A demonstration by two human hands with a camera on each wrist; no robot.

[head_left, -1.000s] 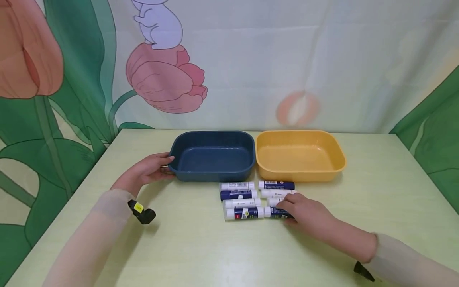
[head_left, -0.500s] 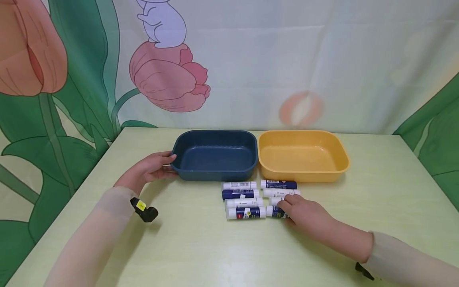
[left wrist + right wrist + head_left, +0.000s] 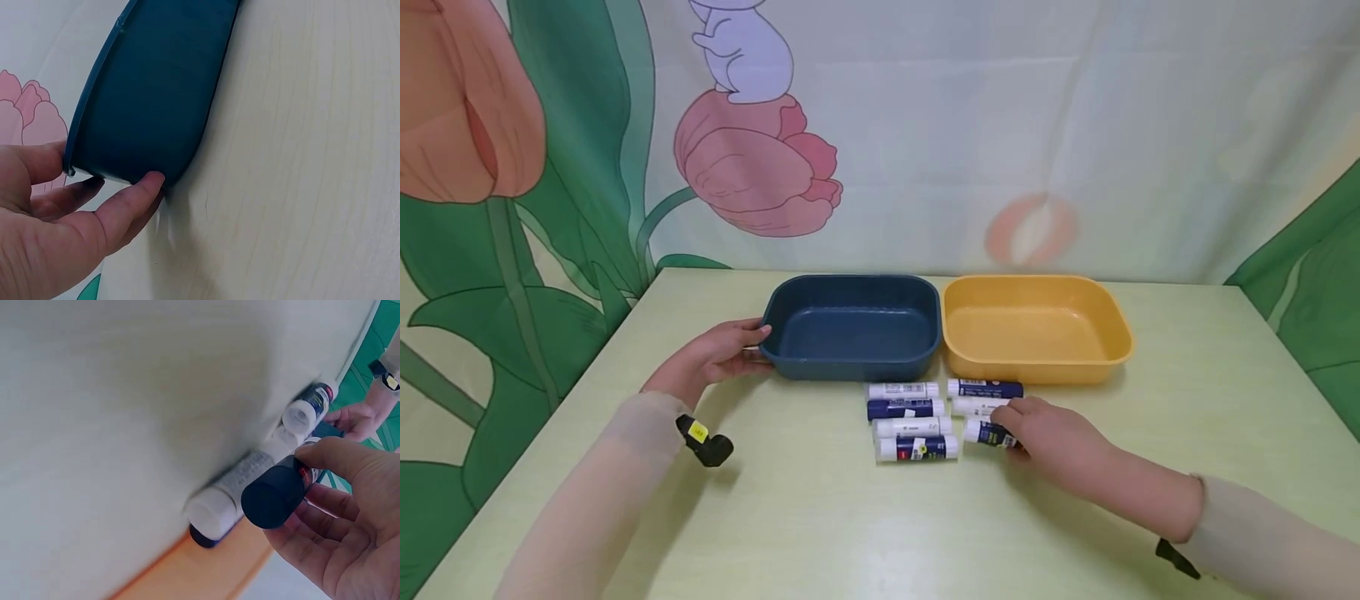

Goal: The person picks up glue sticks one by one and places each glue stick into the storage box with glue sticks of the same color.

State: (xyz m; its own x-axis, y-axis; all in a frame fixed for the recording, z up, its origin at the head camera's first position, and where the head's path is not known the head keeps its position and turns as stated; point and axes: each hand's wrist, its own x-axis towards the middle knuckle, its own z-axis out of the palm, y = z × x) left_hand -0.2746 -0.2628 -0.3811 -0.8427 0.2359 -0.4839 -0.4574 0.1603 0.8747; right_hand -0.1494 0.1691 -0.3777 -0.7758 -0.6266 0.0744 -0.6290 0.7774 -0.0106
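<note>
My right hand point(image 3: 1060, 433) pinches a dark blue glue stick point(image 3: 991, 433) with a white end; in the right wrist view its dark blue end point(image 3: 270, 499) faces the camera, thumb on one side and fingers on the other. It is raised over the right column of glue sticks, where a blue one point(image 3: 985, 389) and a white one point(image 3: 973, 406) show; my hand covers part of that column. My left hand point(image 3: 726, 350) grips the left end of the dark blue bin point(image 3: 850, 369). Seen from the left wrist, my fingers point(image 3: 125, 203) press the bin's outer wall point(image 3: 150, 94).
A yellow bin point(image 3: 1037, 372) stands right against the blue one, both at the back of the pale table point(image 3: 820, 517). The left column alternates white glue sticks point(image 3: 913, 427) and blue glue sticks point(image 3: 917, 448), lying flat in front of the bins. A printed curtain point(image 3: 925, 150) hangs behind.
My right hand has picked up the nearest blue glue stick of the right column and moved it slightly up and away from the table's front. The left hand stays at the blue bin.
</note>
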